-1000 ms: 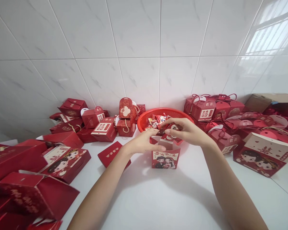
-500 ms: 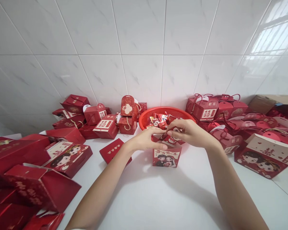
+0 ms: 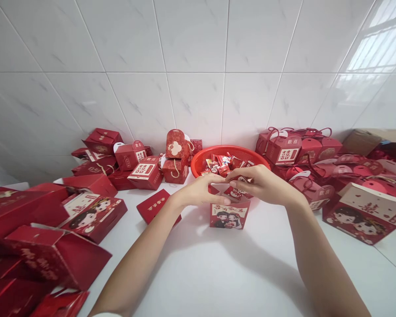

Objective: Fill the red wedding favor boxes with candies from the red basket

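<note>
A red and cream paper candy box, printed with a cartoon couple, stands upright on the white table. Its top is open and part of the pale inside shows. My left hand grips its left side, the thumb on the front rim. My right hand is bent over the back of the same box, with the fingers closed at a patterned red flap. The fingertips of both hands meet above the opening and hide part of it. Just behind is a red plastic basket holding wrapped candies.
Red boxes are heaped on the left, with one lone box lying beside my left forearm. More boxes with cord handles crowd the right. A larger box and a cardboard carton are farther right. A tiled wall rises behind.
My fingers have shifted slightly at the top of the candy box, and more of its pale inside shows. Both hands and the box stay in nearly the same place.
</note>
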`<action>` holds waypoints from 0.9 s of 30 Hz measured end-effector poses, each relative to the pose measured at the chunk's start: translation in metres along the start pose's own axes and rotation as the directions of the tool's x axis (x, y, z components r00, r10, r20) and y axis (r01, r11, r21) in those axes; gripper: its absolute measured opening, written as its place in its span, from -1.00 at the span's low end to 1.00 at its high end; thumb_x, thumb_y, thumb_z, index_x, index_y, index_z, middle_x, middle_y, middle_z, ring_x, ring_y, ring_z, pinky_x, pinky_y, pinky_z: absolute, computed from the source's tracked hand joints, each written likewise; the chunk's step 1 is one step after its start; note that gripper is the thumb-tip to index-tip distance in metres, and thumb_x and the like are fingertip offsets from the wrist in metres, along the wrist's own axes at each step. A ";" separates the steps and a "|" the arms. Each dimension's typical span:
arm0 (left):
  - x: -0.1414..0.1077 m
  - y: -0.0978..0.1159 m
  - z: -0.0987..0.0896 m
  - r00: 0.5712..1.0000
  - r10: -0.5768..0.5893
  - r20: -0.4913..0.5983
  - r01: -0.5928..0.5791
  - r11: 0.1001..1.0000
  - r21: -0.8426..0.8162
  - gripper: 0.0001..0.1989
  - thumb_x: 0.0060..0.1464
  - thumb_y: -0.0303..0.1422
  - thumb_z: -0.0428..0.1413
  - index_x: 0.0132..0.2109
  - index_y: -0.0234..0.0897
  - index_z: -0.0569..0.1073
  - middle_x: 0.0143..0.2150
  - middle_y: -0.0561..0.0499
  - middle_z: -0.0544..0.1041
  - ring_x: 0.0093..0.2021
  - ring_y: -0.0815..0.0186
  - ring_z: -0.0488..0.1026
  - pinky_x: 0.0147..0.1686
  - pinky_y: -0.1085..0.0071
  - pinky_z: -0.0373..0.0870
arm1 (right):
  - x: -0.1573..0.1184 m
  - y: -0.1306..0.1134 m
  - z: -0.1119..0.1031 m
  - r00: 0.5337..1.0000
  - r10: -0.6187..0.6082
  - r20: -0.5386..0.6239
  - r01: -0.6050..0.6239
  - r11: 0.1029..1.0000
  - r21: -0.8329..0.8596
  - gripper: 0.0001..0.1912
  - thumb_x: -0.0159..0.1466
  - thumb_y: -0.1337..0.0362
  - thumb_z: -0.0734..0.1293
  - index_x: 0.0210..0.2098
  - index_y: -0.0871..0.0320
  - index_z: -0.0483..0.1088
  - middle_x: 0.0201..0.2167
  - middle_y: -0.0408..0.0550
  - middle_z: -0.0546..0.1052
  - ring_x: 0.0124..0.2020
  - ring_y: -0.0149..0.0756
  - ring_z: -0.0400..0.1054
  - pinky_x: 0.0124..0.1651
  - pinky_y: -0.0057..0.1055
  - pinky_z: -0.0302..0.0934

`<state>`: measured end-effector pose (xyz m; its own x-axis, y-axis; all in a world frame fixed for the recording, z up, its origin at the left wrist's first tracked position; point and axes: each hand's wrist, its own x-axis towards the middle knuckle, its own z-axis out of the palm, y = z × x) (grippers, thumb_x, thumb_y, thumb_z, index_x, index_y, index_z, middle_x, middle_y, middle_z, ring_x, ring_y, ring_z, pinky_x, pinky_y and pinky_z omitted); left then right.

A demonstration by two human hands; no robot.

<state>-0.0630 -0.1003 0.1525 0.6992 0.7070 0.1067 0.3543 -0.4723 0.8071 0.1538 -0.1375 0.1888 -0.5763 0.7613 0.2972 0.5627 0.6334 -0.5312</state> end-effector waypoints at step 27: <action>-0.003 0.000 0.000 0.999 -0.048 -0.014 0.048 0.999 0.016 -0.45 -0.07 -0.16 0.32 0.12 -0.04 0.52 0.23 0.03 0.46 0.21 0.08 0.39 0.13 0.29 0.36 | 0.005 0.000 0.007 0.993 -0.078 -0.092 0.080 0.997 0.018 -0.77 0.37 0.21 0.25 -0.16 0.10 0.55 -0.19 -0.04 0.61 -0.22 -0.26 0.48 -0.22 -0.42 0.30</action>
<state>-0.0653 -0.1020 0.1520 0.6725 0.7361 0.0765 0.3975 -0.4465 0.8017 0.1468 -0.1344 0.1849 -0.5619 0.7188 0.4094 0.5040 0.6899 -0.5196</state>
